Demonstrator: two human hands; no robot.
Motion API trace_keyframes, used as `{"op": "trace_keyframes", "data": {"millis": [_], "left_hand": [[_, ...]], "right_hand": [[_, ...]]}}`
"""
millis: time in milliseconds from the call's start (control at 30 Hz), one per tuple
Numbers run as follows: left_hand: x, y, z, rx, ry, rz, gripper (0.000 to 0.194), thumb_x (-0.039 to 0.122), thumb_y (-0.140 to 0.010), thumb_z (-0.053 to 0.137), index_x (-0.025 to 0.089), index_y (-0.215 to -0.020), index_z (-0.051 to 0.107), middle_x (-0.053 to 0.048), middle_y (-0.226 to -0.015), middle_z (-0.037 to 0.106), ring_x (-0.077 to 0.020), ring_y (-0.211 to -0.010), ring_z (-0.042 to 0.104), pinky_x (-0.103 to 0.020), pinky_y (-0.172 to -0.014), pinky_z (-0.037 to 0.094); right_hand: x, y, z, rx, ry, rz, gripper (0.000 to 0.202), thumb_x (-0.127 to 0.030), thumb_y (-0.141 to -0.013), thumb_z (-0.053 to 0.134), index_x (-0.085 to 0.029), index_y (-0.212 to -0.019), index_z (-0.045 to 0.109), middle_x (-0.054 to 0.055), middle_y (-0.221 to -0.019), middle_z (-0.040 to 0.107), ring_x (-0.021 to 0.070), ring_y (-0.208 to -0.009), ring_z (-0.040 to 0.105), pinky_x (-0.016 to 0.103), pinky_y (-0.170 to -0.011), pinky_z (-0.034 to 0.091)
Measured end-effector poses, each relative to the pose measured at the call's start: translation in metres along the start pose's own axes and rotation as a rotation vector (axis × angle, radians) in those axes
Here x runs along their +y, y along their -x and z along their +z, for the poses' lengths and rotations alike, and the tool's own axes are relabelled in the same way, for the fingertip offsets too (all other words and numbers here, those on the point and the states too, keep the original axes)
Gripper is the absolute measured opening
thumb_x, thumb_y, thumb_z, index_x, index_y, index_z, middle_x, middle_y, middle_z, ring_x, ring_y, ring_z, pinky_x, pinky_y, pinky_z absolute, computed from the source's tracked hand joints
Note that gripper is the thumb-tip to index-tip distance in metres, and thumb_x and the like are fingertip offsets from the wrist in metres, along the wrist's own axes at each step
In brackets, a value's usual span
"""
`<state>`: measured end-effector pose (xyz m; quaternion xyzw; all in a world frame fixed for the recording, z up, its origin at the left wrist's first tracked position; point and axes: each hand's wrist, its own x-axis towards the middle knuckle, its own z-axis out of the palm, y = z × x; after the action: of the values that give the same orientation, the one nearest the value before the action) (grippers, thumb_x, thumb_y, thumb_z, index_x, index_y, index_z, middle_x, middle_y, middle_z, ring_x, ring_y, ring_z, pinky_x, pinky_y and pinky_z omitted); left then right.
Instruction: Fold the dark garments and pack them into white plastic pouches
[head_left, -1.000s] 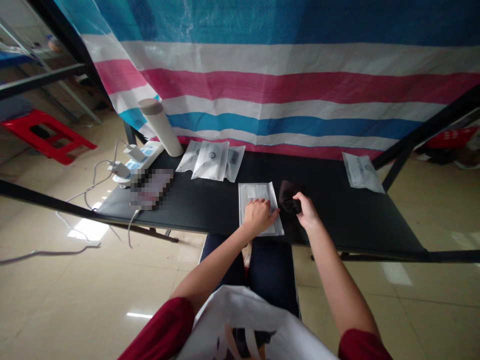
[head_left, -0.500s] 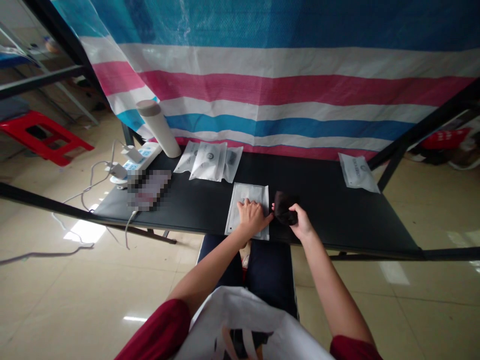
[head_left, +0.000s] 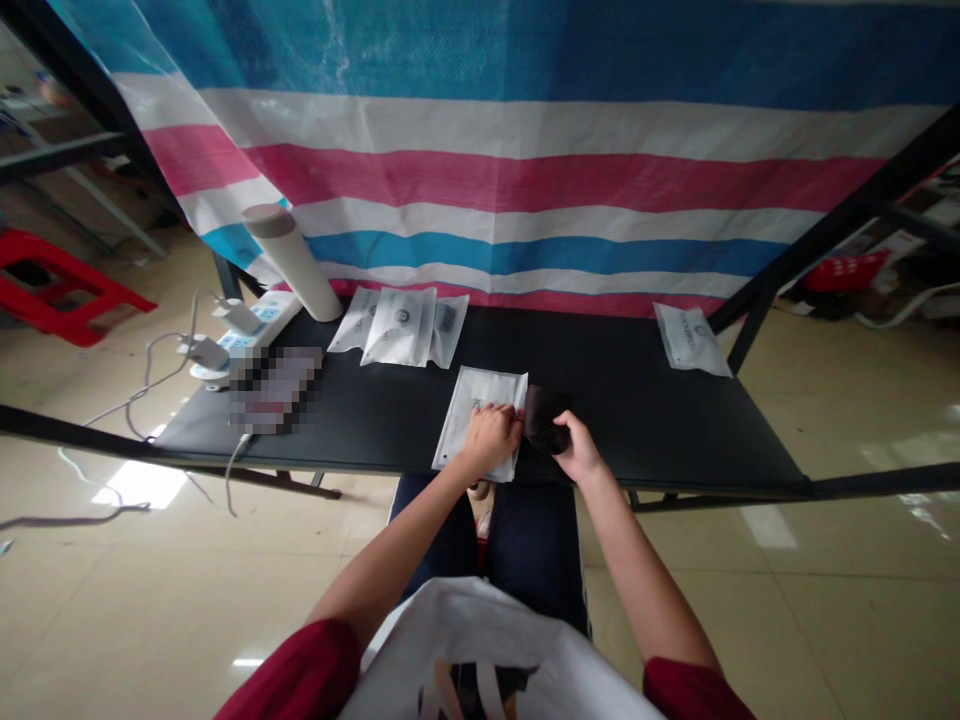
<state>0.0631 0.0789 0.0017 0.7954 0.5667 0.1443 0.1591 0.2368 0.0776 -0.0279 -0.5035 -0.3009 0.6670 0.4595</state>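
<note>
Near the table's front edge lies a flat, frosted white plastic bag (head_left: 461, 410) with dark print. My left hand (head_left: 493, 437) rests over its right half, fingers curled and drawn together; what is under the fingertips is hidden. Just right of the bag, my right hand (head_left: 579, 447) pinches a dark brown, soft-looking bundle (head_left: 545, 418), perhaps folded fabric, by its right side. The bundle's left side comes close to my left fingertips; I cannot tell whether they touch it.
Several filled frosted bags (head_left: 401, 325) overlap at the back of the black table (head_left: 600, 345); another bag (head_left: 691, 340) lies at the right. On the left stand a white bottle (head_left: 292, 262), a power strip (head_left: 255, 330) with plugs, and a blurred-out phone (head_left: 279, 392) on a cable. A striped sheet (head_left: 525, 180) hangs behind.
My left hand's fingers, spread on the bag before, have curled in toward its right edge. The dark bundle in my right hand has come closer to the bag. The view has shifted slightly.
</note>
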Motion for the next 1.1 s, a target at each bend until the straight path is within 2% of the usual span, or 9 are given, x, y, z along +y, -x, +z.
{"op": "trace_keyframes", "data": {"millis": [133, 233, 367, 467, 567, 700, 833, 967, 1100], "left_hand": [[-0.004, -0.002, -0.004, 0.120, 0.192, -0.024, 0.018, 0.022, -0.092, 0.043, 0.019, -0.082, 0.058, -0.005, -0.081, 0.065, -0.0191, -0.081, 0.062, -0.028, -0.072, 0.040], [-0.003, -0.002, -0.012, 0.195, 0.297, -0.030, 0.017, 0.021, -0.091, 0.043, 0.019, -0.080, 0.056, -0.003, -0.074, 0.062, -0.0164, -0.072, 0.059, -0.026, -0.067, 0.038], [0.004, 0.000, -0.021, 0.113, 0.318, 0.004, 0.016, 0.023, -0.089, 0.045, 0.020, -0.078, 0.056, 0.000, -0.066, 0.058, -0.0148, -0.063, 0.056, -0.025, -0.061, 0.034], [0.010, 0.002, -0.023, 0.047, 0.329, 0.085, 0.014, 0.023, -0.088, 0.046, 0.020, -0.077, 0.055, 0.001, -0.066, 0.058, -0.0141, -0.062, 0.054, -0.025, -0.059, 0.033], [0.016, 0.004, -0.022, 0.072, 0.366, 0.090, 0.014, 0.022, -0.087, 0.045, 0.020, -0.077, 0.054, 0.000, -0.068, 0.058, -0.0135, -0.063, 0.054, -0.025, -0.060, 0.035], [0.023, 0.006, -0.022, 0.077, 0.387, 0.074, 0.013, 0.019, -0.086, 0.045, 0.020, -0.077, 0.053, 0.000, -0.074, 0.061, -0.0136, -0.069, 0.056, -0.024, -0.064, 0.040], [0.031, 0.006, -0.022, 0.084, 0.308, 0.122, 0.013, 0.022, -0.089, 0.046, 0.021, -0.080, 0.054, -0.001, -0.080, 0.062, -0.0156, -0.077, 0.058, -0.026, -0.071, 0.043], [0.032, 0.010, -0.024, 0.171, 0.188, 0.158, 0.019, 0.031, -0.095, 0.043, 0.019, -0.087, 0.056, -0.005, -0.087, 0.061, -0.0198, -0.086, 0.056, -0.032, -0.079, 0.044], [0.024, 0.026, -0.028, 0.187, 0.109, 0.256, 0.029, 0.045, -0.090, 0.054, 0.017, -0.098, 0.058, -0.008, -0.097, 0.060, -0.0239, -0.094, 0.054, -0.037, -0.085, 0.044]], "right_hand": [[0.002, 0.004, 0.005, 0.062, -0.022, 0.031, 0.016, -0.035, -0.060, 0.067, -0.022, -0.068, 0.061, 0.000, -0.068, 0.068, 0.0178, -0.067, 0.064, 0.027, -0.060, 0.049], [-0.001, 0.007, 0.008, 0.008, 0.079, 0.018, 0.024, -0.033, -0.059, 0.073, -0.021, -0.079, 0.068, 0.000, -0.074, 0.071, 0.0188, -0.075, 0.066, 0.026, -0.064, 0.048], [-0.009, 0.004, 0.013, -0.003, 0.245, 0.013, 0.038, -0.040, -0.062, 0.075, -0.020, -0.095, 0.071, 0.003, -0.082, 0.073, 0.0221, -0.082, 0.067, 0.027, -0.063, 0.047], [-0.012, -0.002, 0.019, 0.082, 0.401, -0.103, 0.034, -0.047, -0.064, 0.073, -0.016, -0.077, 0.069, 0.002, -0.066, 0.066, 0.0197, -0.068, 0.062, 0.026, -0.055, 0.044], [-0.007, -0.008, 0.025, 0.144, 0.487, -0.217, 0.035, -0.050, -0.063, 0.071, -0.017, -0.059, 0.062, -0.001, -0.051, 0.055, 0.0162, -0.053, 0.054, 0.025, -0.047, 0.039], [0.005, -0.015, 0.029, 0.124, 0.505, -0.161, 0.029, -0.042, -0.060, 0.071, -0.018, -0.051, 0.057, -0.001, -0.047, 0.052, 0.0149, -0.047, 0.050, 0.025, -0.043, 0.035], [0.005, -0.019, 0.029, 0.047, 0.583, -0.248, 0.027, -0.036, -0.059, 0.067, -0.018, -0.045, 0.053, -0.001, -0.046, 0.052, 0.0156, -0.053, 0.052, 0.025, -0.048, 0.033], [-0.012, -0.014, 0.022, -0.127, 0.371, -0.299, 0.025, -0.042, -0.063, 0.069, -0.017, -0.065, 0.065, 0.001, -0.066, 0.066, 0.0190, -0.069, 0.061, 0.028, -0.062, 0.046], [-0.022, 0.010, -0.002, 0.041, 0.283, -0.282, 0.041, -0.047, -0.067, 0.075, -0.020, -0.096, 0.066, 0.004, -0.084, 0.071, 0.0177, -0.077, 0.066, 0.027, -0.067, 0.050]]}}
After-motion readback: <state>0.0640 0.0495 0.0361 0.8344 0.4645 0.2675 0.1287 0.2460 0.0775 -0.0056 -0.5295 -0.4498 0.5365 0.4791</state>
